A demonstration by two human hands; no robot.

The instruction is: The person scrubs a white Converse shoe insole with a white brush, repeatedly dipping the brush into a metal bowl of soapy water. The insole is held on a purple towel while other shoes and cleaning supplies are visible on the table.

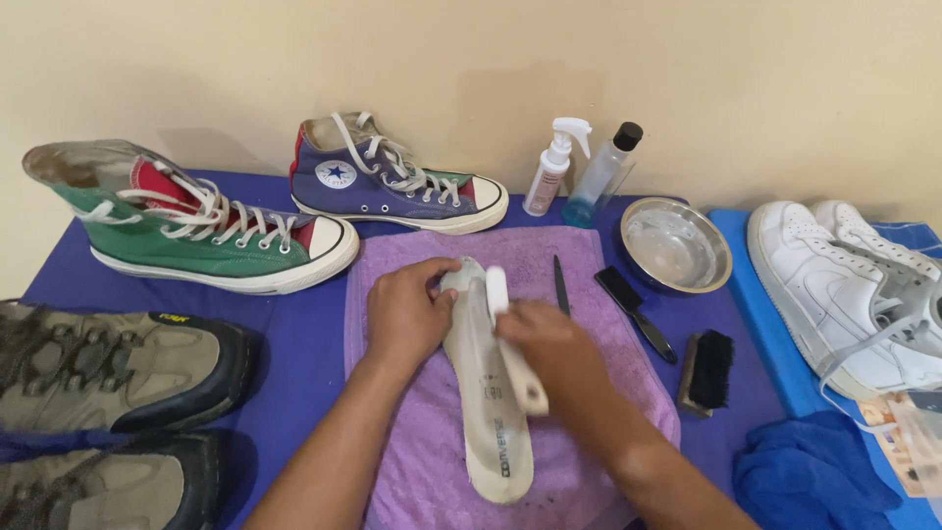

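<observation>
While the left hand (404,312) pins its toe end, the grubby white insole (488,393) lies lengthwise on the purple towel (412,461), the right hand (546,334) gripping a white brush (510,344) upon it.

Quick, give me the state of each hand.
Left hand: pressed on the insole, holding its top end.
Right hand: closed on a white brush.

A white spray bottle (551,167) with a pale pinkish label stands at the back edge of the blue-covered table (304,344), near the wall. Just beside it, to the right, stands a clear bottle (603,177) with a black cap and blue liquid at its base. A crinkled clear packet (913,437) with orange printing lies at the table's right edge.
</observation>
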